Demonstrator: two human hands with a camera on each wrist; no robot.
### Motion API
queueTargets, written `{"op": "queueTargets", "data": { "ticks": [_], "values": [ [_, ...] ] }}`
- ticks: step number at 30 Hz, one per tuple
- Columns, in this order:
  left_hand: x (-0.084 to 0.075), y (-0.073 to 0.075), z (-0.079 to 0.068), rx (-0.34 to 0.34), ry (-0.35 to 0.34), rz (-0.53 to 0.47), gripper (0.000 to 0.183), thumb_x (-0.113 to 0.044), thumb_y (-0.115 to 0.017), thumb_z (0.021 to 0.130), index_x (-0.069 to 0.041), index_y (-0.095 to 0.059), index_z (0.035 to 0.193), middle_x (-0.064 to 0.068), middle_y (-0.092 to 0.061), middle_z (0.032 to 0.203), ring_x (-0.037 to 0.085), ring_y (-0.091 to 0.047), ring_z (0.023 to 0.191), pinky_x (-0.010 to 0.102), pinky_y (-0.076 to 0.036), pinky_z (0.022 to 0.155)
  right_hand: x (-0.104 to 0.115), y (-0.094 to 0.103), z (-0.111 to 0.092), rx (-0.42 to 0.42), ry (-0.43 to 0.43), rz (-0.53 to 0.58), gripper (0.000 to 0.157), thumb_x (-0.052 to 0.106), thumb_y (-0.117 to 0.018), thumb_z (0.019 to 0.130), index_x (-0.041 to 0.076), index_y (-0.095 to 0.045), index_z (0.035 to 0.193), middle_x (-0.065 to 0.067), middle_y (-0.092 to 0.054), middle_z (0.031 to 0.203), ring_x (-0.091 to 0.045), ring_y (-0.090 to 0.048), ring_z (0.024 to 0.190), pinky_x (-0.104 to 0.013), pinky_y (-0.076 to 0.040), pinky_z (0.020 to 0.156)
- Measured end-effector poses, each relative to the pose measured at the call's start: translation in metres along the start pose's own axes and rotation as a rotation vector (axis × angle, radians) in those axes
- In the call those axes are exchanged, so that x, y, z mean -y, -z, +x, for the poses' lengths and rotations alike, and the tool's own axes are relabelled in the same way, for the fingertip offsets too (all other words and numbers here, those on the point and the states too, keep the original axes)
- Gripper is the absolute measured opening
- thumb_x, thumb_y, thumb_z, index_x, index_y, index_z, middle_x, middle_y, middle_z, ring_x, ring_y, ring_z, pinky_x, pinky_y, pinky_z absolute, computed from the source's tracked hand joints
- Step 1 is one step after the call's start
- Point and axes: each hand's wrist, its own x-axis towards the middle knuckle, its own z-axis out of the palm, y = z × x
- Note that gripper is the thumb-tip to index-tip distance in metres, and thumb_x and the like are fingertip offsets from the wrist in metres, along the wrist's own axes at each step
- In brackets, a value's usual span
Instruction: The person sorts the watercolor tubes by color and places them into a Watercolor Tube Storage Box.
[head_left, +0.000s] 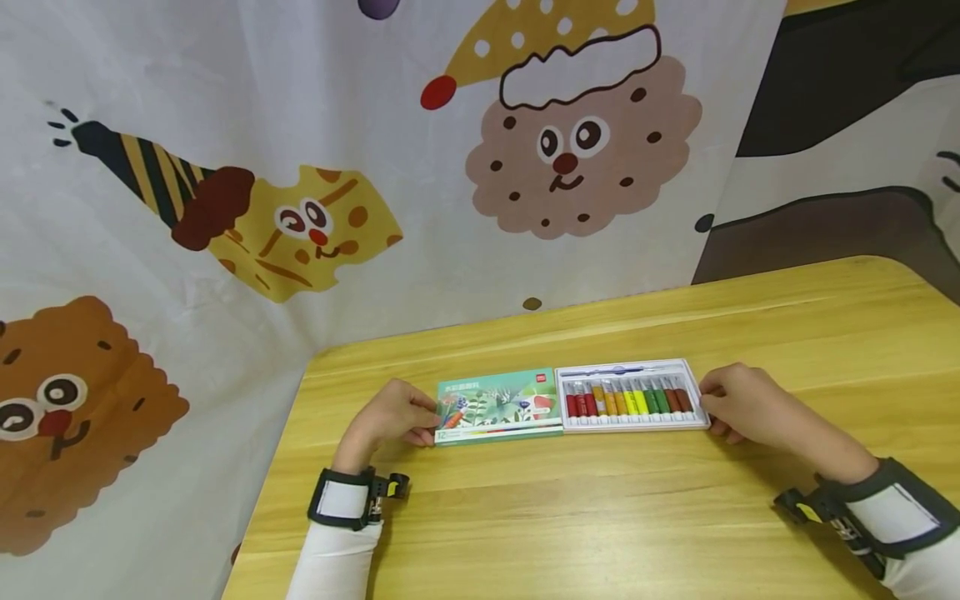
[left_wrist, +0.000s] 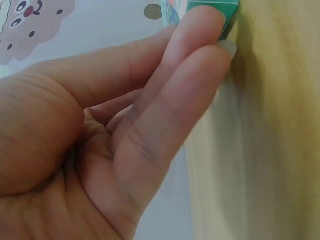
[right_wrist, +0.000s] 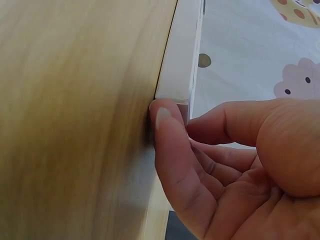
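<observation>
A green illustrated paint box sleeve (head_left: 498, 406) lies flat on the table, and a white tray (head_left: 637, 426) sits end to end with its right side. In the tray are several paint tubes (head_left: 628, 402), running from red through yellow and green to brown, with a thin paintbrush (head_left: 615, 370) along the back. My left hand (head_left: 393, 414) pinches the sleeve's left end between thumb and fingers; the left wrist view shows its green corner (left_wrist: 227, 12) at the fingertips. At the opposite end, my right hand (head_left: 746, 402) pinches the tray's short side, its white edge (right_wrist: 180, 55) meeting the fingertips.
The wooden table (head_left: 570, 517) extends in front of both hands and off to the right. Behind its back edge hangs a pale cloth (head_left: 420, 275) printed with cartoon food. Each wrist wears a black strap (head_left: 341, 498) with a small camera mount.
</observation>
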Motion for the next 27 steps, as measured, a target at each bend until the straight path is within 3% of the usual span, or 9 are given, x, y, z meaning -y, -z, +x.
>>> {"op": "queueTargets", "data": {
  "ticks": [15,27],
  "values": [
    [-0.0027,-0.0022,-0.0003,0.004,-0.008,-0.002,0.025,-0.004,-0.066,0.084,0.009,-0.064,0.106,0.016,-0.069,0.074,0.029,-0.065,0.063,0.04,-0.056,0.059,-0.0025,0.0006,0.0016,-0.009,0.086,-0.048,0.019,0.004,-0.055,0.087,-0.01,-0.059,0.1,-0.006,-0.061,0.07,-0.015,-0.056,0.056,-0.029,-0.051,0.046],
    [-0.0021,-0.0031,0.0025,-0.009,-0.015,0.016,0.024,-0.004,-0.065,0.085,0.007,-0.065,0.106,0.015,-0.068,0.074,0.029,-0.064,0.064,0.039,-0.057,0.059,-0.0049,0.0022,0.0049,0.001,0.079,-0.065,0.019,0.004,-0.056,0.086,-0.01,-0.059,0.1,-0.005,-0.06,0.07,-0.015,-0.055,0.056,-0.029,-0.051,0.047]
  ]
}}
